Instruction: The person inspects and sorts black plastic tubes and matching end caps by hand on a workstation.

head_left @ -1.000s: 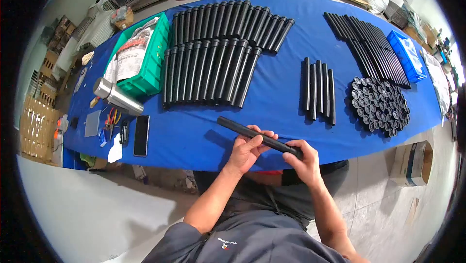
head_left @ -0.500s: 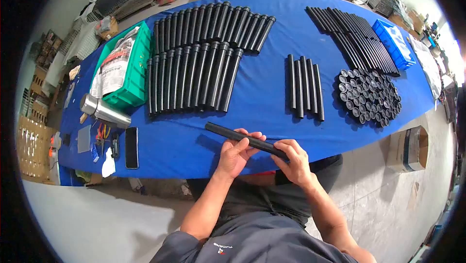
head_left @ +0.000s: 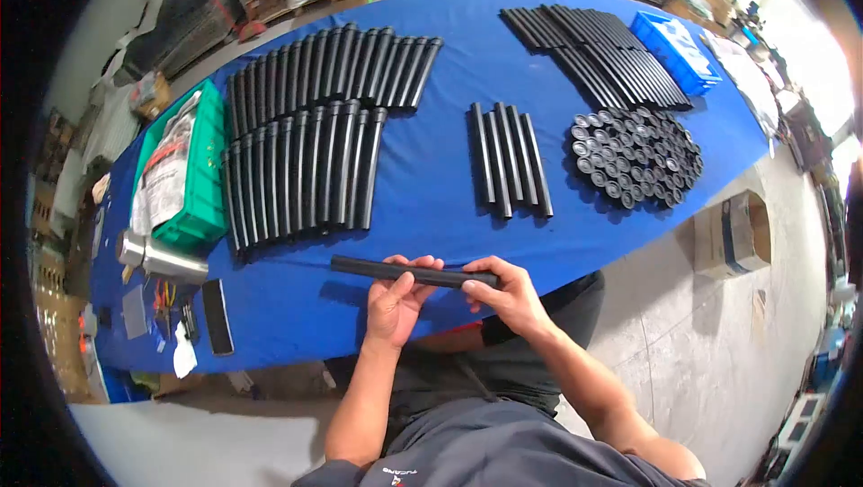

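Observation:
A plain black tube point(head_left: 360, 267) lies nearly level across both hands above the table's near edge. My left hand point(head_left: 395, 303) cradles its middle, thumb in front and fingers behind. Wrapped round the tube's right end is my right hand point(head_left: 505, 294), which hides that end. Beyond them, several loose black tubes point(head_left: 511, 163) lie side by side on the blue cloth. To their right sits a cluster of round black caps point(head_left: 638, 159). Two rows of black tubes with collared ends point(head_left: 306, 168) fill the left part of the table.
A green crate point(head_left: 211, 163) with newspaper stands at the left, beside a steel flask point(head_left: 171, 258). A phone point(head_left: 217, 316) and hand tools point(head_left: 164, 298) lie at the near left. Thin black rods point(head_left: 620, 65) and a blue bin point(head_left: 679, 51) are at the far right. A carton point(head_left: 733, 235) stands on the floor.
The camera view has turned, so the table's contents sit further left. The tube has gone from slanting down rightward to nearly level, still held in both hands.

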The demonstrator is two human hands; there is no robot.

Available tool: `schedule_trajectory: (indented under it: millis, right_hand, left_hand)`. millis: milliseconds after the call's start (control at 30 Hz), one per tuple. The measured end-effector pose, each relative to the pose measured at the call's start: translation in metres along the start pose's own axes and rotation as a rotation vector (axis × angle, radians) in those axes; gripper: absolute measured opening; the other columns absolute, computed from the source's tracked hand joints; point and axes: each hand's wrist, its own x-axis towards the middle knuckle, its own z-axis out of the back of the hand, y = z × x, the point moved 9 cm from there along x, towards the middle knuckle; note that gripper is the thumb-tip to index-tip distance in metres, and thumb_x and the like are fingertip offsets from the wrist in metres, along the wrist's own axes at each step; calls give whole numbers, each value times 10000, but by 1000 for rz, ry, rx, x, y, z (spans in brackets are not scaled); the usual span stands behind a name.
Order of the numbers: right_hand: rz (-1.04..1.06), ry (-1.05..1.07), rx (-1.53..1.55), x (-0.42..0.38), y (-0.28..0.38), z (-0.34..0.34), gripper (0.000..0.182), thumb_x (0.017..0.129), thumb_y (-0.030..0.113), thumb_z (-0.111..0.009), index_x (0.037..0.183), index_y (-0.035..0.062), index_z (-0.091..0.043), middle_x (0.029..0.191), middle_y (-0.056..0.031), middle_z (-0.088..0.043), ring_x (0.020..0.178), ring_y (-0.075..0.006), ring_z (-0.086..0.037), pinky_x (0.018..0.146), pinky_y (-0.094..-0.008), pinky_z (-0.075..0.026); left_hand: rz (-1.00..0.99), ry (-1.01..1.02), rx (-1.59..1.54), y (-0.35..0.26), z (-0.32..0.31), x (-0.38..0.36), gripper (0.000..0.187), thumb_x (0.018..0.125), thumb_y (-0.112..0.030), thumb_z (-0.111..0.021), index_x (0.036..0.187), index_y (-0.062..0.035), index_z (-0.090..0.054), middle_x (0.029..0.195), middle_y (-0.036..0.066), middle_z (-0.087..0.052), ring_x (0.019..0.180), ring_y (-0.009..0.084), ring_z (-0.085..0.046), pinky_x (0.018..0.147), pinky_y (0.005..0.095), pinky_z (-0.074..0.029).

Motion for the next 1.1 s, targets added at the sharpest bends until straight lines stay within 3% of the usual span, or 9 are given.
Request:
schedule_trajectory:
  millis: [100, 400, 633, 733, 867, 900, 1000, 1033, 1100]
  right_hand:
    - [608, -118, -385, -14, 47, -4, 299, 861, 99, -780, 1124, 25, -658, 1062, -154, -663, 963, -320, -682, 801, -392, -568]
    - [347, -9, -315, -2, 25, 0, 387, 845, 115, -792, 1183, 32, -624, 1083, -161, -642, 934, -341, -671, 798, -414, -548]
    - [744, -49, -522, -22, 47, -16, 352, 844, 57, -758, 1162, 13, -614, 1136, -167, -627, 985, -373, -666, 835, -454, -572]
    - [684, -50, -461, -21, 45, -15, 352, 850, 80, -766, 1161, 14, -615, 1109, -175, -635, 989, -372, -667, 824, -439, -572]
    - [-91, 138, 69, -5, 9, -10, 386, 865, 128, -775, 1197, 16, -615, 1039, -185, -640, 964, -370, -662, 816, -411, -565]
    - [374, -4, -288, -7, 31, -2, 354, 869, 113, -765, 1176, 5, -626, 1025, -186, -643, 957, -348, -668, 810, -401, -562]
    - [819, -88, -527, -26, 57, -14, 295, 881, 111, -749, 1130, -11, -647, 982, -185, -649, 938, -311, -678, 787, -374, -556]
    - [748, -69, -457, -24, 56, -12, 294, 877, 98, -741, 1131, -12, -644, 1019, -184, -649, 960, -308, -676, 792, -383, -562]
    - [145, 58, -99, -6, 25, -5, 333, 862, 90, -749, 1157, -5, -627, 1083, -182, -637, 989, -328, -666, 815, -413, -566]
  left_hand:
    - [28, 21, 13, 1, -1, 2, 205, 988, -45, -610, 1191, -70, -608, 1259, 242, -655, 1254, 406, -603, 1034, 532, -551]
    - [-3, 22, 25, 0, 3, 0, 216, 989, -49, -606, 1204, -60, -596, 1255, 244, -658, 1252, 405, -606, 1043, 546, -537]
    - [29, 8, -15, 0, 6, 0, 233, 980, -50, -626, 1207, -62, -574, 1241, 251, -661, 1241, 421, -609, 1039, 531, -547]
    - [25, 35, -40, 0, 9, -1, 233, 981, -62, -633, 1207, -64, -578, 1239, 249, -664, 1237, 421, -611, 1038, 530, -547]
    - [3, 27, 9, 0, 7, 1, 218, 985, -100, -640, 1192, -47, -602, 1241, 237, -671, 1224, 404, -624, 1058, 511, -535]
    - [16, 34, 21, 0, 4, 1, 217, 986, -99, -637, 1193, -45, -601, 1243, 239, -670, 1225, 404, -624, 1058, 511, -535]
    - [34, 37, 25, 2, 2, 1, 211, 992, -84, -623, 1198, -44, -599, 1251, 248, -663, 1229, 410, -620, 1054, 513, -539]
    - [31, 33, 13, 2, 6, 0, 207, 995, -73, -615, 1199, -47, -597, 1254, 252, -660, 1231, 415, -617, 1049, 516, -542]
    - [19, 30, 15, 0, 7, 2, 206, 999, -60, -603, 1204, -50, -593, 1258, 258, -655, 1233, 420, -615, 1044, 518, -546]
